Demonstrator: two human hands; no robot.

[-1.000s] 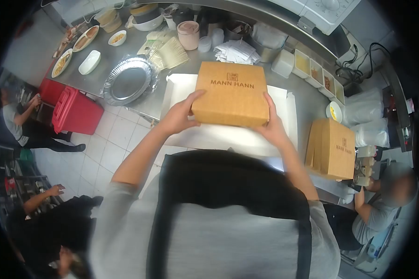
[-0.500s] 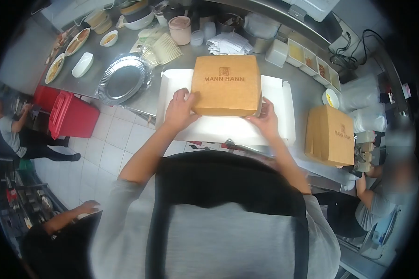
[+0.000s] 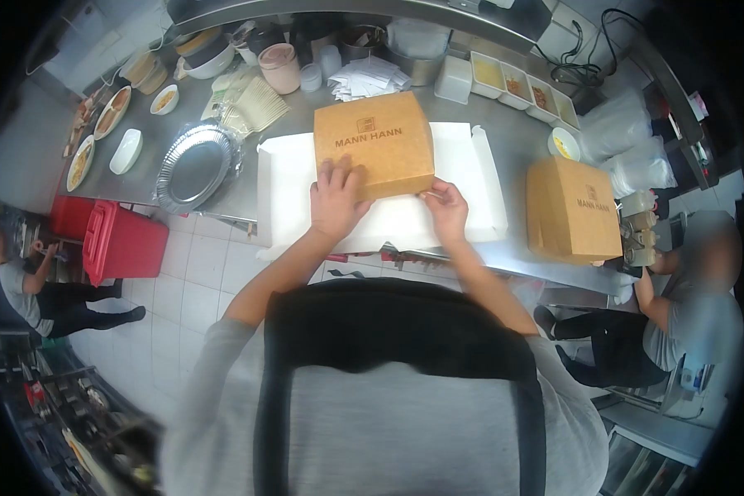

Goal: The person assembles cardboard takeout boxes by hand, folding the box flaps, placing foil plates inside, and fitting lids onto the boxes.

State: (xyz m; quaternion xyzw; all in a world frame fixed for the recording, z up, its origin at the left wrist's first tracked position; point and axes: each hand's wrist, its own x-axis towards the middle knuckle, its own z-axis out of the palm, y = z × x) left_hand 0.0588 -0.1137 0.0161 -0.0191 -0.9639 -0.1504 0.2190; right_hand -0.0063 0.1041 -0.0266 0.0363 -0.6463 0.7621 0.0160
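A brown cardboard box (image 3: pixel 376 145) printed "MANN HANN" sits slightly turned on a white open carton (image 3: pixel 467 182) at the counter's front edge. My left hand (image 3: pixel 337 198) lies on the box's front left part, its fingers spread over the lid. At the box's front right corner my right hand (image 3: pixel 448 211) is closed, thumb and fingers pinched at the lower edge; what lies between them is too small to make out. A second brown box (image 3: pixel 572 211) with the same print stands to the right.
Foil trays (image 3: pixel 194 168) in plastic, a white dish (image 3: pixel 126 151) and plates of food are on the left. Napkins (image 3: pixel 368 78) and sauce containers (image 3: pixel 514 83) line the back. A red bin (image 3: pixel 124 241) stands left; one co-worker (image 3: pixel 694 298) is at right, another (image 3: pixel 29 281) far left.
The held box has turned slightly anticlockwise. My left hand has moved from its left side onto the lid. The view has shifted, and the person at the lower left has gone out of view.
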